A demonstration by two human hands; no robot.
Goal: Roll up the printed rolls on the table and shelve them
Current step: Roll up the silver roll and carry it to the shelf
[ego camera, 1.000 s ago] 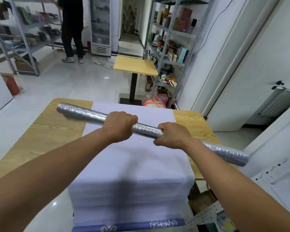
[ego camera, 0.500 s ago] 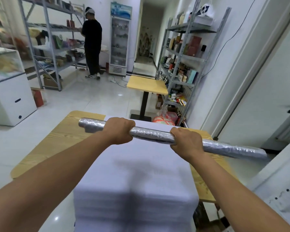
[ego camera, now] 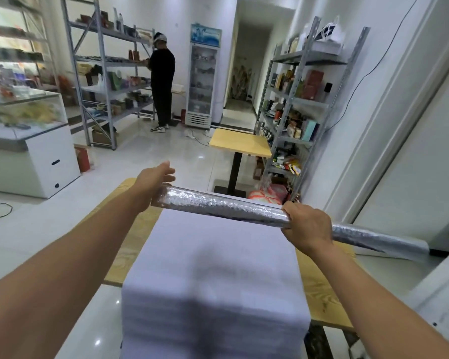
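A long silver rolled-up print (ego camera: 226, 204) hangs in the air above the wooden table (ego camera: 319, 286), slanting down to the right. My right hand (ego camera: 306, 225) grips it right of its middle. My left hand (ego camera: 154, 178) is at the roll's left end with its fingers stretched out and the palm against the end. A thick stack of white sheets (ego camera: 213, 275) covers the middle of the table and hangs over its near edge.
A metal shelf rack (ego camera: 296, 104) full of goods stands at the right wall, a small yellow table (ego camera: 240, 145) before it. A second rack (ego camera: 106, 81) stands back left, where a person in black (ego camera: 162, 84) works. A white display counter (ego camera: 29, 141) is at left.
My left hand let go of the roll's middle and slid to its left end, fingers now straight. My head rose, showing more of the room. The right hand kept its grip.
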